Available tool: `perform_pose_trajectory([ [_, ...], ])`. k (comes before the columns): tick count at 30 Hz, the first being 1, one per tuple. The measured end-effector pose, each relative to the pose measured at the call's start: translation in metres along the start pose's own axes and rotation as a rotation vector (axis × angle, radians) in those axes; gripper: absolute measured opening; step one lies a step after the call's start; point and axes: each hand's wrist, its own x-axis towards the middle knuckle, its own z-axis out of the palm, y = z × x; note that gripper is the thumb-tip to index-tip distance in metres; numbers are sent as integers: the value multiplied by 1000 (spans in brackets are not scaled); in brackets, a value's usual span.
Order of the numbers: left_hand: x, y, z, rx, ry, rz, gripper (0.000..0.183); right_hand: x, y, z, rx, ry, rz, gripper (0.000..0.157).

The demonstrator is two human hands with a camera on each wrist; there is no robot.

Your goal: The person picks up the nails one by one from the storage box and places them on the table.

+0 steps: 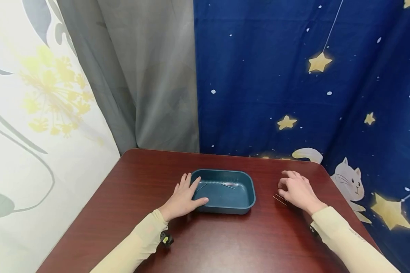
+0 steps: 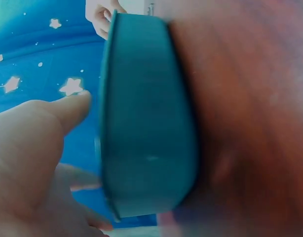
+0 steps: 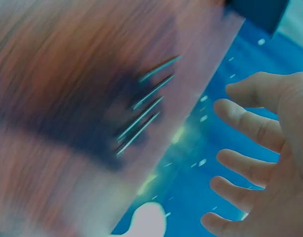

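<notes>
A dark blue-green rectangular tray (image 1: 222,209) stands on the table, with a few thin metal rods (image 1: 229,186) lying inside it. At its left end is my left hand (image 1: 182,200), fingers spread and straight over the rim; the left wrist view does not settle whether they touch it. Off the tray's right side, my right hand (image 1: 298,191) hangs over the table with loosely bent fingers and nothing seen in them. Beneath and beside it lie several thin metal rods (image 3: 140,118), roughly parallel and spaced slightly apart.
The reddish-brown wooden table (image 1: 225,242) has rounded far corners. Behind it hang a grey curtain (image 1: 167,76) and a blue curtain with stars (image 1: 259,76). A white patterned curtain (image 1: 38,151) hangs at the left.
</notes>
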Motion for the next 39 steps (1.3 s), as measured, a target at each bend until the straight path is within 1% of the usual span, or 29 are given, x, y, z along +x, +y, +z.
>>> perform_pose_trajectory([
  [2, 6, 0, -7, 23, 10, 28, 76, 2, -11, -2, 27, 20, -21, 2],
  [3, 11, 0, -11, 33, 13, 43, 69, 3, -17, -3, 41, 31, -30, 5],
  [5, 22, -2, -20, 76, 28, 94, 54, 5, -30, -3, 70, 49, -41, 16],
  [7, 35, -7, -27, 131, 45, 168, 42, 6, -44, -1, 93, 59, -39, 28],
  [8, 42, -10, -31, 159, 43, 208, 38, 6, -51, 0, 104, 56, -32, 35],
  [10, 57, -17, -35, 223, 29, 294, 33, 6, -67, 3, 125, 38, -11, 49],
  [12, 70, -22, -38, 277, 0, 380, 32, 5, -82, 7, 145, 5, 19, 65],
  [14, 83, -25, -38, 331, -47, 440, 33, 5, -95, 10, 166, -29, 53, 80],
  [15, 90, -26, -36, 355, -72, 455, 33, 6, -100, 12, 174, -39, 71, 85],
  [17, 100, -27, -33, 391, -120, 467, 33, 6, -108, 16, 194, -50, 106, 92],
  [19, 108, -26, -28, 416, -165, 452, 33, 7, -113, 20, 206, -52, 132, 95],
  [22, 115, -26, -21, 442, -211, 421, 34, 6, -119, 27, 208, -75, 154, 97],
  [24, 118, -27, -16, 452, -224, 406, 36, 5, -122, 31, 198, -98, 160, 100],
  [28, 121, -29, -10, 439, -231, 368, 39, 0, -127, 37, 191, -128, 158, 106],
  [31, 122, -30, -7, 427, -241, 341, 39, -4, -129, 39, 194, -134, 158, 106],
  [33, 122, -30, -5, 420, -249, 345, 37, -6, -130, 40, 188, -139, 168, 106],
  [39, 124, -26, -4, 363, -282, 417, 34, -8, -130, 40, 177, -128, 178, 105],
])
